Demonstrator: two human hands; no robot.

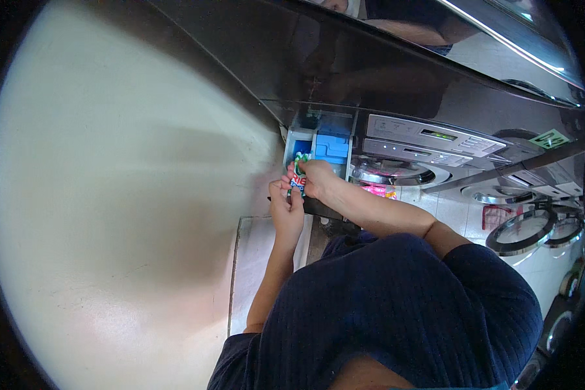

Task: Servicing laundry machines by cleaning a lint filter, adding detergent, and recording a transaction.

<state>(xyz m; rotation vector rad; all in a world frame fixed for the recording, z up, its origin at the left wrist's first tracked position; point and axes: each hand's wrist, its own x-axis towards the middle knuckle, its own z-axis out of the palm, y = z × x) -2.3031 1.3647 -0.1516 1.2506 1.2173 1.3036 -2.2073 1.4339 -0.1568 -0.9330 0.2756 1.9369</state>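
Note:
Both my hands meet over the pulled-out detergent drawer (288, 156) of a dark washing machine. Between them is a small green, white and red detergent packet (298, 180), tilted with its upper end over the drawer's left compartment. My left hand (286, 196) pinches the packet's lower part. Around its right side and upper part close the fingers of my right hand (317, 179). A blue insert (332, 149) fills the drawer's right compartment. My fingers cover part of the packet, so I cannot tell whether its top is torn.
A pale wall (130, 182) rises close on my left. To the right are the machine's silver control panel (429, 133) and a round door (396, 171). A pink packet (379, 190) lies below that door. Further right, another machine's round door (523, 231) hangs open near a red checked bag (498, 216).

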